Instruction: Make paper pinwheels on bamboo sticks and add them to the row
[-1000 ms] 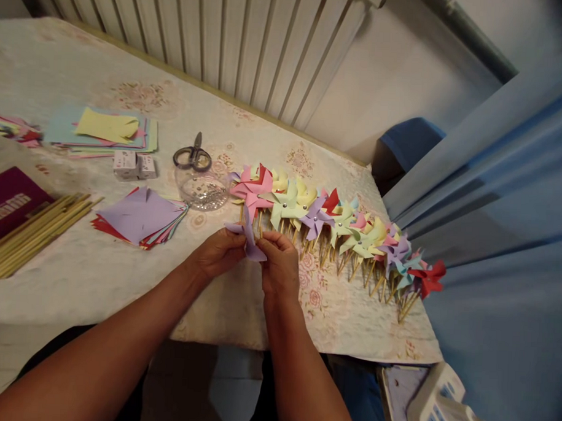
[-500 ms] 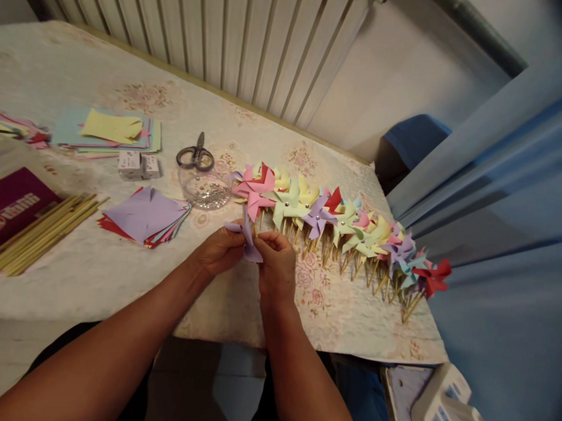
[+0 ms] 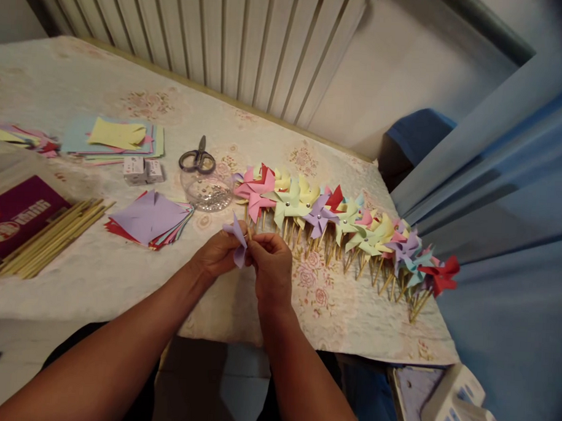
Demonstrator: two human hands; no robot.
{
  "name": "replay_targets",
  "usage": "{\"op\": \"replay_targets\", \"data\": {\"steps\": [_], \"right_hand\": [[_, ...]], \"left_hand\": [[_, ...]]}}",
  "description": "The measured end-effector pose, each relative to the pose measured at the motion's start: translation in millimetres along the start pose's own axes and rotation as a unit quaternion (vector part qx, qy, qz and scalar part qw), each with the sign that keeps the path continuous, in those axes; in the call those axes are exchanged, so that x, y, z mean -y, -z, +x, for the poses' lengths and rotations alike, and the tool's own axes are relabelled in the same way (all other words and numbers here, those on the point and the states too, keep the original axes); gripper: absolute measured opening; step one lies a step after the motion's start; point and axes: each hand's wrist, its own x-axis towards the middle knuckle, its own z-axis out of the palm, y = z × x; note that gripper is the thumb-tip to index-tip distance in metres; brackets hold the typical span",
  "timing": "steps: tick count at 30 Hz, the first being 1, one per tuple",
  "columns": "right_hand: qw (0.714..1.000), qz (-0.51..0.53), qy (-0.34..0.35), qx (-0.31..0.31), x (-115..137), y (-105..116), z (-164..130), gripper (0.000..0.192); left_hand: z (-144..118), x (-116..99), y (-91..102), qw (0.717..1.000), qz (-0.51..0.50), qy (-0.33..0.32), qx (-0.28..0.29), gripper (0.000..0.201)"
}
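My left hand (image 3: 217, 252) pinches a purple paper pinwheel (image 3: 237, 238), which is turned edge-on with its blades curled. Against the back of the pinwheel, my right hand (image 3: 272, 262) has its fingers closed on what looks like a thin wooden stick (image 3: 249, 231); most of it is hidden by the fingers. Just beyond the hands is a long row of finished paper pinwheels (image 3: 320, 217) on sticks. A clear round dish of small metal pins (image 3: 211, 196) sits beyond my left hand.
Left of the hands lie stacked paper squares (image 3: 148, 218) and a bundle of wooden sticks (image 3: 54, 236). Farther back are scissors (image 3: 198, 158), small white boxes (image 3: 141, 170) and coloured sheets (image 3: 117, 135). A white sewing machine (image 3: 458, 407) stands at the lower right.
The purple pinwheel has turned more edge-on and shifted slightly left. My right hand has moved a little left and closer to it. The view has shifted slightly.
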Motion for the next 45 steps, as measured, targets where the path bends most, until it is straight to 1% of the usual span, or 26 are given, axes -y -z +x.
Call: {"op": "replay_targets", "data": {"steps": [4, 11, 17, 23, 34, 39, 45], "right_hand": [[1.000, -0.008, 0.005, 0.005, -1.4, 1.5, 0.3, 0.011], [1.000, -0.003, -0.006, 0.005, 0.5, 1.0, -0.3, 0.012], [1.000, -0.019, -0.006, -0.012, -2.9, 1.9, 1.4, 0.011], [1.000, -0.020, -0.004, -0.012, -3.1, 2.5, 3.0, 0.012], [1.000, -0.022, -0.008, -0.011, -6.1, 4.4, 4.8, 0.014], [0.999, -0.041, 0.005, -0.010, -6.6, 5.8, 5.6, 0.012], [0.999, -0.038, -0.001, -0.013, -7.1, 5.6, 6.2, 0.013]], "left_hand": [[-0.5, 0.6, -1.6, 1.000, -0.004, -0.002, -0.003, 0.027], [0.1, 2.2, -1.2, 1.000, -0.007, -0.006, -0.005, 0.027], [0.4, 2.2, 0.2, 1.000, 0.008, -0.004, -0.004, 0.025], [0.9, 3.3, 0.5, 1.000, 0.017, -0.005, -0.024, 0.028], [2.4, 4.6, 2.1, 0.999, 0.020, 0.000, -0.033, 0.027], [3.1, 4.9, 3.2, 0.999, 0.022, -0.004, -0.025, 0.025], [3.1, 5.4, 4.6, 0.999, 0.022, -0.003, -0.027, 0.023]]}}
